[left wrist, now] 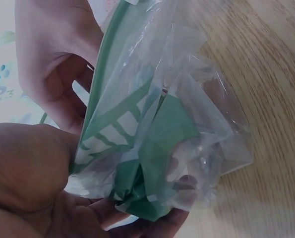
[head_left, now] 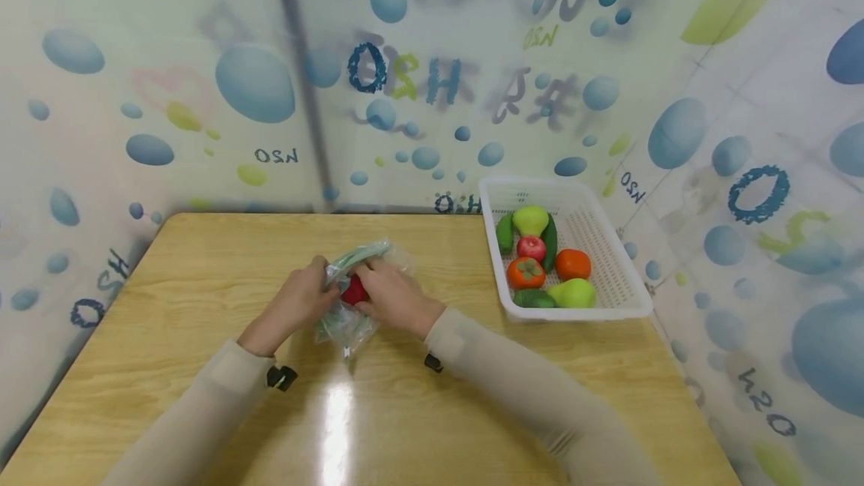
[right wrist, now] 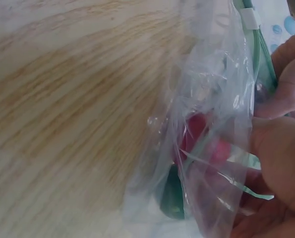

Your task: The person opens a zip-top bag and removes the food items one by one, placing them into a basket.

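Observation:
A clear zip bag with green print is held just over the table by both hands. My left hand pinches the bag's rim on its left side; in the left wrist view its fingers curl round the plastic. My right hand reaches into the bag's mouth, thumb and fingers about a round red thing, whose kind is not clear. Through the plastic in the right wrist view the red thing shows beside a dark green patch. A white slider sits on the green zip.
At the table's back right stands a white basket holding toy-like produce: a persimmon, an orange-red fruit, green pears, a small red fruit and green cucumber-like pieces. A patterned curtain rises behind the wooden table.

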The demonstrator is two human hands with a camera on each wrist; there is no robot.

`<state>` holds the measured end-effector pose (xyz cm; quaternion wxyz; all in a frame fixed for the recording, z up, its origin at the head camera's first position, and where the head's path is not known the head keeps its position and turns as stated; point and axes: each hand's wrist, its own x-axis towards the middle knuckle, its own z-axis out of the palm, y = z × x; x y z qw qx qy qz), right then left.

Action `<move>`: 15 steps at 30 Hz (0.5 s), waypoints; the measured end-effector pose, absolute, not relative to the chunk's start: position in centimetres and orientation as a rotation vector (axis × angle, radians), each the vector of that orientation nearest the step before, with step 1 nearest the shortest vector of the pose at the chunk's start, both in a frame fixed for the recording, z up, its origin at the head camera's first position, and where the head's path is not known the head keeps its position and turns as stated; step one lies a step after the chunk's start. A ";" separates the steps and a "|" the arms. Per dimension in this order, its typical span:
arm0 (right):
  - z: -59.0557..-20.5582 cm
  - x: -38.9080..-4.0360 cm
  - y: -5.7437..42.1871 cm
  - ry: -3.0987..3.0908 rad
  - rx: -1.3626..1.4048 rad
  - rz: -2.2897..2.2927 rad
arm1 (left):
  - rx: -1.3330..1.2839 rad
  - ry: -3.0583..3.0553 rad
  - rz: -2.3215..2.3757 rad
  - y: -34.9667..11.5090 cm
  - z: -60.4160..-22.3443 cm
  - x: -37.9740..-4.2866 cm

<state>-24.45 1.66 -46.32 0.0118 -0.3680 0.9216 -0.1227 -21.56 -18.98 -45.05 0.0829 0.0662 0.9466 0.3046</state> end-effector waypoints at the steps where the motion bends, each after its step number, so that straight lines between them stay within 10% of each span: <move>1: -46.5 -24.5 1.6 2.878 -1.139 -0.372 | 0.195 2.826 0.911 -19.0 -45.1 -21.6; 15: -46.7 -24.3 1.5 2.910 -1.132 -0.348 | 0.191 2.786 0.924 -19.0 -45.3 -21.6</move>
